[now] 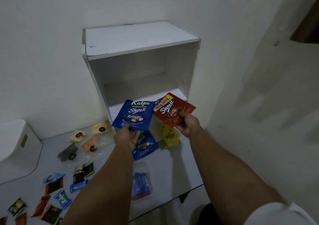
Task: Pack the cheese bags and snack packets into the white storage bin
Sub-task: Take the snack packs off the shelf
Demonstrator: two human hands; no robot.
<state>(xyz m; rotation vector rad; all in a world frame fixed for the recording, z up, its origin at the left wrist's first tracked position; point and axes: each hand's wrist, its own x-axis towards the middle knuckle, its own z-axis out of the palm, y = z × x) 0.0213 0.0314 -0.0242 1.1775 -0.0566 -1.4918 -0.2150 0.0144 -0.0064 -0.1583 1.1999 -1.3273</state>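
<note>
I saw the left hand (127,137) pinching a blue packet (133,114) and the right hand (187,124) gripping a red packet (172,110) before the shelf (141,40).

A glossy blue Kalpa snack pouch (135,115) and a red Beng-Beng snack pouch (173,110) are held up side by side, faces to the camera, before an open white cabinet. A second blue Kalpa pouch (146,146) and a yellow snack packet (170,136) lie flat on the pale tabletop below. Clear cheese bags (86,141) with round black labels cluster to their left. The rounded white plastic storage bin (15,149) stands at the table's far left edge.
</note>
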